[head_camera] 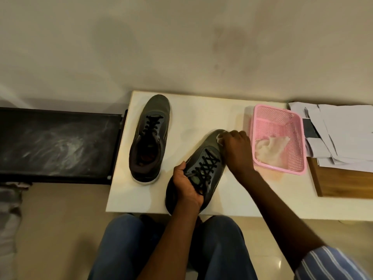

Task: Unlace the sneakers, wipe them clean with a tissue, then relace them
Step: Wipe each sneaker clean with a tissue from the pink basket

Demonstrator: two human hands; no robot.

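Note:
Two dark grey sneakers with black laces lie on a white table (232, 190). The far sneaker (150, 138) sits at the table's left, laced, toe pointing away. The near sneaker (203, 158) lies tilted at the front middle, also laced. My left hand (186, 184) grips its heel and collar. My right hand (235, 148) holds a white tissue (219, 138) pressed on the sneaker's toe; most of the tissue is hidden under my fingers.
A pink mesh basket (282, 118) with crumpled tissues (270, 146) stands right of the near sneaker. A stack of papers (343, 134) lies on a wooden board (343, 182) at far right. A black bench (56, 142) adjoins the table's left. My knees are below the front edge.

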